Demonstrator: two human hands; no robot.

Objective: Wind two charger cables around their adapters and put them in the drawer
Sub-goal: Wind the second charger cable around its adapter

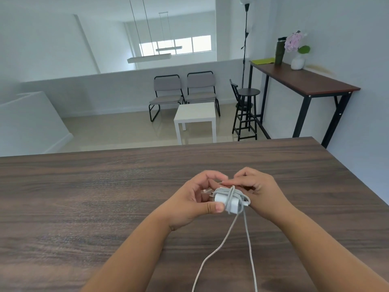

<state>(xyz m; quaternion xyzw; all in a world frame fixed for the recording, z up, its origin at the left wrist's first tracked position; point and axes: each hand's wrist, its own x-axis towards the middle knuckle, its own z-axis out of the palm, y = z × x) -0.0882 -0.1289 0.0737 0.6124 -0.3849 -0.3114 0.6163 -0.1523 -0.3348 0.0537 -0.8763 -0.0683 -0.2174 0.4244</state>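
I see both forearms reaching in from below and meeting over the adapter (228,200). My left hand (192,200) sits just left of it, thumb pressed on its near edge, fingers curled round its far side. My right hand (260,191) lies just right of it, fingers bent, fingertips (226,183) stretched across above it.

My adapter (228,201) is white, its cable (223,243) pale grey; the table (105,207) beneath is dark brown with streaky wood grain.
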